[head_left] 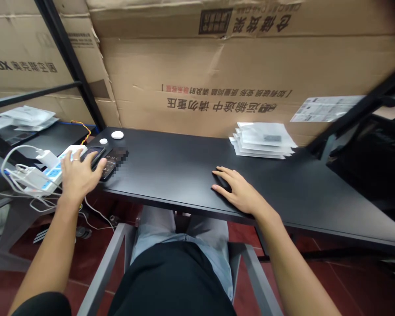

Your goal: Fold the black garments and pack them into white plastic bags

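My left hand (79, 173) is over the left end of the black desk (164, 162), its fingers spread beside a white power strip (57, 169). Two dark phones lie close to it: one (94, 153) by its fingertips, the other (110, 163) with a lit screen, near the thumb. On the desk right of the middle rests my right hand (235, 191), fingers apart and palm down, holding nothing that shows. At the back right of the desk sits a stack of white packets (261, 140).
Two small white round objects, a larger (117, 135) and a smaller (103, 141), lie at the desk's back left. Plugs and white cables hang at the left. Cardboard (197, 61) stands behind, between black metal posts. Grey chair arms flank my legs.
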Motion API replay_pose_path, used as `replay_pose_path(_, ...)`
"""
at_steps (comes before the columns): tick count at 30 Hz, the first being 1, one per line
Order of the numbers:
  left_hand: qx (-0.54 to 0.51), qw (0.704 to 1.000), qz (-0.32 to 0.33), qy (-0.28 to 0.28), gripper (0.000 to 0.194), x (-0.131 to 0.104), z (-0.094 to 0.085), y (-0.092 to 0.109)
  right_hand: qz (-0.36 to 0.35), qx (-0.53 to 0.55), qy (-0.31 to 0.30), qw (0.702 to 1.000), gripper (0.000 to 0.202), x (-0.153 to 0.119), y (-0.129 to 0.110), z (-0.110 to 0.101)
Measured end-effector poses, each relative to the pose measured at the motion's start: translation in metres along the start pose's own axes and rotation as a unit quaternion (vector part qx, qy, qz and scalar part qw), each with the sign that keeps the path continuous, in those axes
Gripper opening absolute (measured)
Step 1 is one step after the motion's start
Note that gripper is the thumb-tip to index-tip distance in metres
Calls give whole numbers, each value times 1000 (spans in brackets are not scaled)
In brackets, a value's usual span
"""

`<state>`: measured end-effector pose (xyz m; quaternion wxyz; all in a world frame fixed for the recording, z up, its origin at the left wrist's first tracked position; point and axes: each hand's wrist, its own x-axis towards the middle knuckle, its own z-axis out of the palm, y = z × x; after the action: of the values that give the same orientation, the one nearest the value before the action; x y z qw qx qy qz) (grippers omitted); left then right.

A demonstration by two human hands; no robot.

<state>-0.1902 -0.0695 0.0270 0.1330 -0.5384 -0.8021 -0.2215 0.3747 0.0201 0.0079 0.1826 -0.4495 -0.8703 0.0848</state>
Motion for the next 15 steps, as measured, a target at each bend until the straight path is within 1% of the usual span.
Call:
replay_pose_path(2,0,998,53,-29,73,4,6,17,1,1,1,1000,65,0,0,0)
replay_pose_path(3,0,997,66,-41,74,6,9,25,1,1,0,1000,65,0,0,0)
replay_pose_path(5,2,996,65,-63,76,11,13,38,0,2,0,1000,65,-1,0,0)
replay_pose_path(7,7,995,56,-80,79,14,12,42,0,3,0,1000,65,-1,-1,0)
replay_pose_path(9,10,997,42,-71,82,12,7,36,-2,2,1,1000,65,-1,-1,-1)
replay_pose_path(12,33,999,-18,-20,94,1,-6,15,-6,-1,4,1000,66,-1,-2,-1)
replay_pose_path(13,45,998,-42,-13,99,-4,-10,7,-8,-3,5,1000,66,0,-2,-1)
replay_pose_path(15,65,995,-75,-21,107,-14,-15,-7,-11,-5,9,1000,66,0,-2,-1)
